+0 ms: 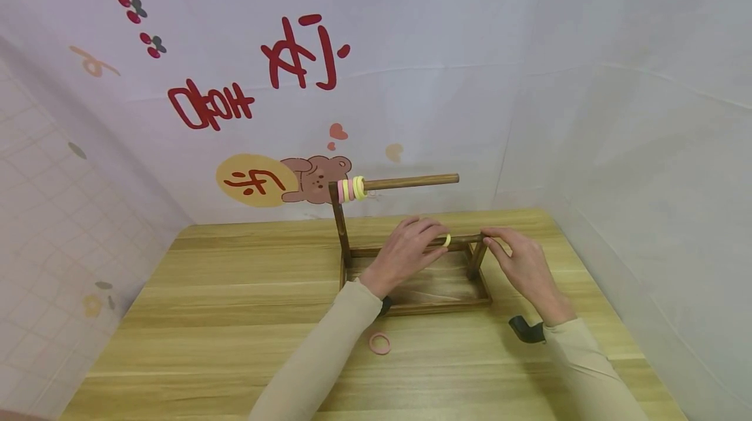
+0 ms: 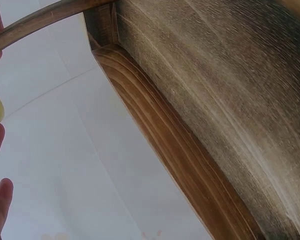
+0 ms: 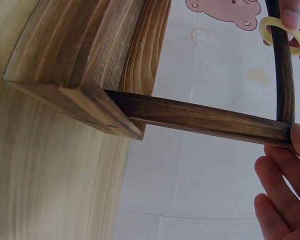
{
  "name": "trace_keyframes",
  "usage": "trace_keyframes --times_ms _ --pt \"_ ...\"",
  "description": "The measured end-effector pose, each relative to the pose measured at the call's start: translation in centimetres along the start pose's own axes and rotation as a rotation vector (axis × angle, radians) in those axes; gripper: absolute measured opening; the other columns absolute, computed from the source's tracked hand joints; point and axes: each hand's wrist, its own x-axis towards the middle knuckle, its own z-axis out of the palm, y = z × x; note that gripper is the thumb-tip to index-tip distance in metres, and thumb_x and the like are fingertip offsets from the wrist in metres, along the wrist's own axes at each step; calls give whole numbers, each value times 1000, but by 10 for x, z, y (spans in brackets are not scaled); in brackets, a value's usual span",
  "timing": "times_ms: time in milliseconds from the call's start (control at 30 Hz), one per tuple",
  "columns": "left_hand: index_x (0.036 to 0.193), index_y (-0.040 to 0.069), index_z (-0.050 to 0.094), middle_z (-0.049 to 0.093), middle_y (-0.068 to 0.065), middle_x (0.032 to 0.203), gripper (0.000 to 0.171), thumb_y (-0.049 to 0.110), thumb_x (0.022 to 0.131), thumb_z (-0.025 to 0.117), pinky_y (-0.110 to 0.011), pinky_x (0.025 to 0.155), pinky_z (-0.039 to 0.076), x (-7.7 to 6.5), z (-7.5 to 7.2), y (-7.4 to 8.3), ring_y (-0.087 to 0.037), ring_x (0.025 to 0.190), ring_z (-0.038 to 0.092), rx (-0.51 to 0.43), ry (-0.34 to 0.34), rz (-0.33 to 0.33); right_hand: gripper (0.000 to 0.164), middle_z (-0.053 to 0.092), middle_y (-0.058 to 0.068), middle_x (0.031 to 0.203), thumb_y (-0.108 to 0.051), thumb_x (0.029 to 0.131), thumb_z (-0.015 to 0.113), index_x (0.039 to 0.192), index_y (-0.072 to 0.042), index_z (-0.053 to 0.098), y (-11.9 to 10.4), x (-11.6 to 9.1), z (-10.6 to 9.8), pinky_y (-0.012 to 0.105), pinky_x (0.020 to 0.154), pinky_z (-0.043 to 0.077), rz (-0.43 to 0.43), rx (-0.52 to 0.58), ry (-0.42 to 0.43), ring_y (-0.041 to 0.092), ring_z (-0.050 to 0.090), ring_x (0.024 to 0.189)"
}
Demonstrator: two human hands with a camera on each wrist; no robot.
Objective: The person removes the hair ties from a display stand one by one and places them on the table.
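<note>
A dark wooden stand (image 1: 431, 308) has a tray-like base, a tall post with an upper rod (image 1: 411, 182), and a shorter post (image 3: 200, 118) with a lower rod (image 3: 285, 85). A yellow ring (image 3: 264, 31) encircles the lower rod. My left hand (image 1: 408, 248) pinches this ring at its fingertips; only parts of the fingers show in the left wrist view. With thumb and fingers, my right hand (image 1: 523, 264) grips the top of the short post where the lower rod meets it. Several pink and yellow rings (image 1: 351, 189) sit on the upper rod against the tall post.
A loose pink ring (image 1: 380, 343) lies on the wooden table (image 1: 235, 316) in front of the stand. A black curved piece (image 1: 525, 329) shows beside the right wrist. White printed cloth (image 1: 440, 101) hangs behind and at both sides.
</note>
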Motion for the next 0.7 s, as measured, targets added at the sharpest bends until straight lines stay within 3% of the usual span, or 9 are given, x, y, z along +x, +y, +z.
trace_keyframes --times_ms 367,700 --pt "125 11 71 71 -4 122 35 22 92 82 -48 110 46 -5 -1 -3 -20 116 65 -85 25 -22 24 76 18 109 2 90 77 114 0 75 -1 0 0 58 82 57 3 -5 -2 41 72 100" --pt "124 12 72 71 -4 122 34 22 93 82 -49 109 47 -8 -3 -7 -19 116 66 -86 32 -21 23 76 19 108 1 90 78 113 1 75 -1 0 -1 58 80 57 -6 -23 -4 42 73 98"
